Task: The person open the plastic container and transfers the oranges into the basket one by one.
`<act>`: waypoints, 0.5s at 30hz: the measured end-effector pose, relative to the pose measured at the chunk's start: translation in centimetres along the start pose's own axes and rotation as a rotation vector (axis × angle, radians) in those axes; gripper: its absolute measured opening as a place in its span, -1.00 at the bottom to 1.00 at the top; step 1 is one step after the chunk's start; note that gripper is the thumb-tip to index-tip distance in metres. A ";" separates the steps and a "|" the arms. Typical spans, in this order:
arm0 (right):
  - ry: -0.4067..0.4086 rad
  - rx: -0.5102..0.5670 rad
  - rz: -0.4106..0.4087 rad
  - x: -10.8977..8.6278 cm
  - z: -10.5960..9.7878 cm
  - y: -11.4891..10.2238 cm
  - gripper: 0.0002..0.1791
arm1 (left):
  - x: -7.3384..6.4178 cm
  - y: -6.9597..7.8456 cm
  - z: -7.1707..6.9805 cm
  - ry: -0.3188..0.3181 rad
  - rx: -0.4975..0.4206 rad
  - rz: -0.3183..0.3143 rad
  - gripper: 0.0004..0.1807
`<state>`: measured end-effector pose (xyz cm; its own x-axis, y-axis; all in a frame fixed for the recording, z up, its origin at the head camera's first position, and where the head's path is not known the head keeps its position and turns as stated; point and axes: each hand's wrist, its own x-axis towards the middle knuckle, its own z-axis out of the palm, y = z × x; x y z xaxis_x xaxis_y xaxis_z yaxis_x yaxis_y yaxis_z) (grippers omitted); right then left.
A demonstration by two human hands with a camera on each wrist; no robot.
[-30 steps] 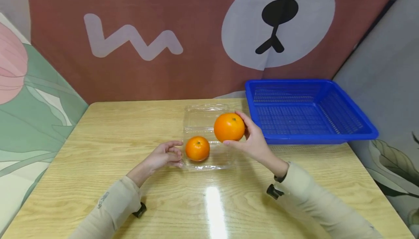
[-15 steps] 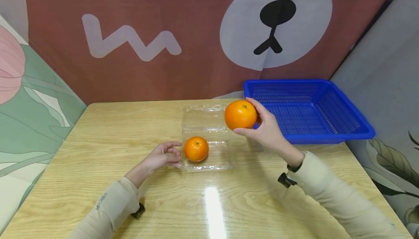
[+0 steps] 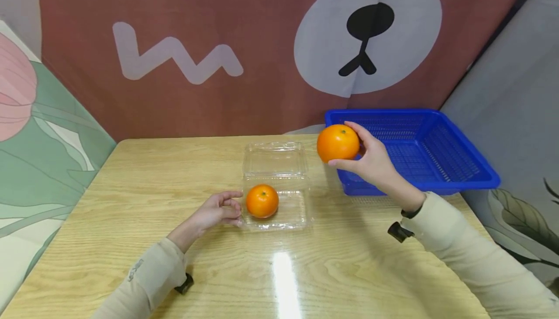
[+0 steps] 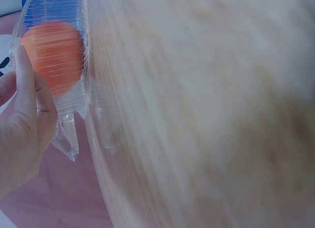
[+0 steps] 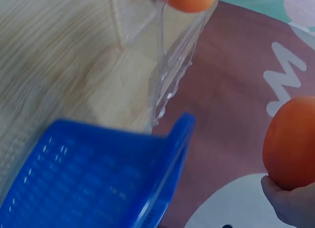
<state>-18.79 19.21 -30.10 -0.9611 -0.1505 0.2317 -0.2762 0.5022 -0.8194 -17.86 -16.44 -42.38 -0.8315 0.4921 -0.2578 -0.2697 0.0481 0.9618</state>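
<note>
My right hand (image 3: pixel 373 159) grips an orange (image 3: pixel 338 142), thumb below and fingers along its far side, raised near the left edge of a blue plastic basket (image 3: pixel 419 185). In the right wrist view, a thumb presses the held orange (image 5: pixel 293 144) at the right border. A second orange (image 3: pixel 262 201) sits in the left part of a clear plastic clamshell box (image 3: pixel 293 209), whose lid lies folded back. Beside the box's left wall is my left hand (image 3: pixel 218 209); in the left wrist view its fingers (image 4: pixel 25 85) are at the wall, one fairly straight.
The blue basket stands at the back right of the wooden table (image 3: pixel 174 163), against the side curtain. Behind the table hangs a brown cloth (image 3: pixel 271 95) with a bear face. A dark wrist strap piece (image 3: pixel 399 232) hangs below the right sleeve.
My right hand has carried the orange up and to the right, from over the clear box to the basket's left edge. My left hand and the other orange have stayed in place.
</note>
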 end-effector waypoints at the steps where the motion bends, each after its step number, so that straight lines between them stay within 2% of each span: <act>1: 0.000 -0.008 0.008 0.1 -0.3 0.1 -0.05 | 0.0 0.0 0.1 0.000 0.000 0.000 -0.37; 7: 0.007 -0.067 0.033 1.0 -2.0 0.7 -0.05 | 0.0 0.1 0.2 -0.006 -0.012 0.000 -0.37; 11: 0.016 -0.067 0.038 1.8 -3.3 1.4 -0.06 | -0.1 0.1 0.2 0.000 -0.010 -0.004 -0.38; 15: 0.025 -0.066 0.080 2.6 -4.5 2.0 -0.07 | -0.1 0.2 0.2 -0.001 -0.008 -0.006 -0.37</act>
<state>-21.87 23.61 -28.78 -0.9797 -0.0870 0.1805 -0.1977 0.5668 -0.7998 -17.71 -16.28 -42.17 -0.8293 0.4931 -0.2629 -0.2779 0.0442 0.9596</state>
